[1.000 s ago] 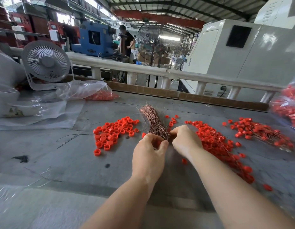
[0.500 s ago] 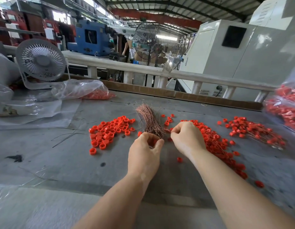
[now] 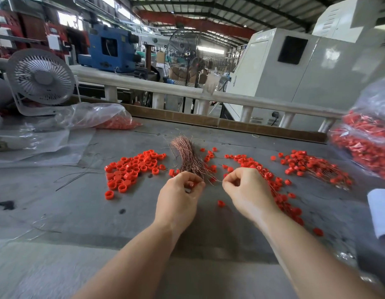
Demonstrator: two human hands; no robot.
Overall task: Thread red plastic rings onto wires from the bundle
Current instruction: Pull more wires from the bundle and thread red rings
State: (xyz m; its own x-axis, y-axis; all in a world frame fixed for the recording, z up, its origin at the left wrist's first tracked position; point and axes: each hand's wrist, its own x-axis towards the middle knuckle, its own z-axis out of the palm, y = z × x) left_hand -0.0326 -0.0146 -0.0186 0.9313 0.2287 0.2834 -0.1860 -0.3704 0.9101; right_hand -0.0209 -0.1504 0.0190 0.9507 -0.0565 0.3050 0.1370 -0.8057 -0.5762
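the wire bundle (image 3: 188,157) lies mid-table. just in front of it, the left hand (image 3: 179,196) pinches a red ring (image 3: 192,184), while the right hand (image 3: 246,190) pinches a thin wire (image 3: 215,180) drawn from the bundle: threading looks underway. next, the wire tip likely has to meet the ring's hole. loose rings (image 3: 131,169) lie left of the bundle, threaded ones (image 3: 316,167) right, on a grey table (image 3: 68,212). beyond, a white fan (image 3: 41,77) and factory machines.

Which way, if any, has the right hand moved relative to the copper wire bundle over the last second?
Yes. The right hand has drawn away rightward from the copper wire bundle, opening a gap to the left hand.
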